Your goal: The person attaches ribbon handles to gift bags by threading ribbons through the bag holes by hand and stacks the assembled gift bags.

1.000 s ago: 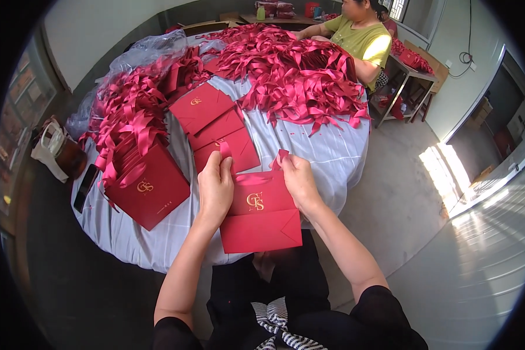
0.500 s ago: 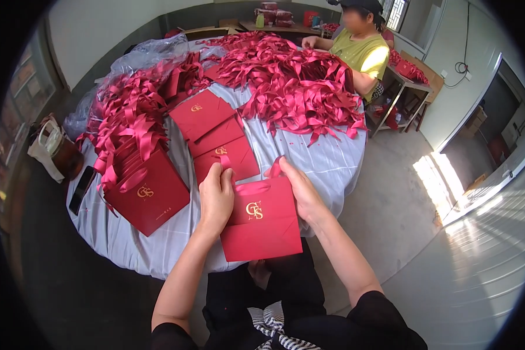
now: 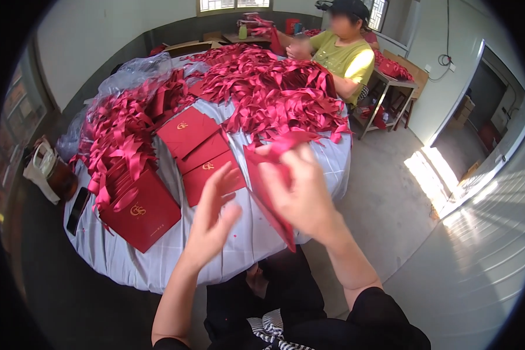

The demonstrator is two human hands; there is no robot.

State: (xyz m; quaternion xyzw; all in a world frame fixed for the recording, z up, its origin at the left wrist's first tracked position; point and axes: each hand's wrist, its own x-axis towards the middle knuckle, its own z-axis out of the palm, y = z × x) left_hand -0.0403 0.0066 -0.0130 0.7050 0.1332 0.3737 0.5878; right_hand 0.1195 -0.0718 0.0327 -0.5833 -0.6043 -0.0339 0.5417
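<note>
A red paper gift bag (image 3: 274, 216) hangs tilted, nearly edge-on, in my right hand (image 3: 303, 192), which is blurred but closed on its upper part near the ribbon. To its left my left hand (image 3: 213, 216) is off the bag, fingers apart, holding nothing. Just beyond, flat red bags (image 3: 186, 129) with gold emblems overlap on the cloth-covered table (image 3: 233, 248). A row of red bags (image 3: 141, 213) with ribbon handles leans together at the left.
A large heap of ribboned bags (image 3: 274, 87) covers the far side. Clear plastic film (image 3: 131, 76) lies at the back left. A phone (image 3: 77, 210) rests at the left edge, beside a cloth bag (image 3: 44, 169). A person in a yellow-green shirt (image 3: 338, 55) works across the table.
My left hand has let go of the bag's ribbon and opened. My right hand has lifted and turned the bag from facing me to nearly edge-on. Across the table, the person now raises a red bag.
</note>
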